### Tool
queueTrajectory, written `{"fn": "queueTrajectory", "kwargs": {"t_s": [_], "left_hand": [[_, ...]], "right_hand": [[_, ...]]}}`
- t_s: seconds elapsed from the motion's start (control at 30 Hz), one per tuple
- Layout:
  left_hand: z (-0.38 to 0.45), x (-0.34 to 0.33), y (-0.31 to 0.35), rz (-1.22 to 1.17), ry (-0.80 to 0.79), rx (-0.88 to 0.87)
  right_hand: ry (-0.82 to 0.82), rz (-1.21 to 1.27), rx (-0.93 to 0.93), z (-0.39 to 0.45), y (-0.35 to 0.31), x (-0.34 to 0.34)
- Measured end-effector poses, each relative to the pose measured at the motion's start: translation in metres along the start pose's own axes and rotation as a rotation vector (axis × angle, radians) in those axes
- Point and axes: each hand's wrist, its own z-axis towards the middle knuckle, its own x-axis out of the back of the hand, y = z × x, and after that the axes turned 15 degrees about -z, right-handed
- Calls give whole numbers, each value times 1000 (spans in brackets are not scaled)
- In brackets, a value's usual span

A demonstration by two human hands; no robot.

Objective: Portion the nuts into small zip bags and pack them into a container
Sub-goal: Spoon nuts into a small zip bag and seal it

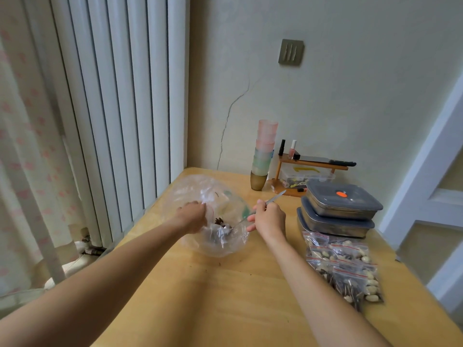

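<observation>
Nuts (pixel 220 220) sit low in the big clear bag (pixel 208 214) at table centre. Left hand (pixel 193 216) grips the bag's mouth; right hand (pixel 269 217) pinches the spoon (pixel 250 214). Best to keep that mouth wide and scoop shallow, avoiding spills.

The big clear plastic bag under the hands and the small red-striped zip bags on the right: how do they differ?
The big clear plastic bag is large, open and nearly empty; the small red-striped zip bags are small and filled. The left hand holds the big bag; the small ones lie untouched. Both are transparent plastic.
</observation>
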Motion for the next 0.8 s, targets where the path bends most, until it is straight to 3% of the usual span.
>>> {"fn": "queueTrajectory", "kwargs": {"t_s": [0.07, 0.13, 0.33, 0.6, 0.8], "left_hand": [[0, -9, -8, 71, -161, 55], [-1, -20, -14, 69, -182, 81], [-3, -32, -26, -61, -22, 121], [-5, -15, -3, -538, 308, 97], [-8, -3, 18, -610, 461, -45]], "right_hand": [[0, -19, 45, -2, -3, -2], [22, -68, 117, -3, -6, -4], [110, -192, 302, -7, -16, -7], [61, -191, 277, -9, -21, -8], [7, -132, 196, -10, -18, -9]]}}
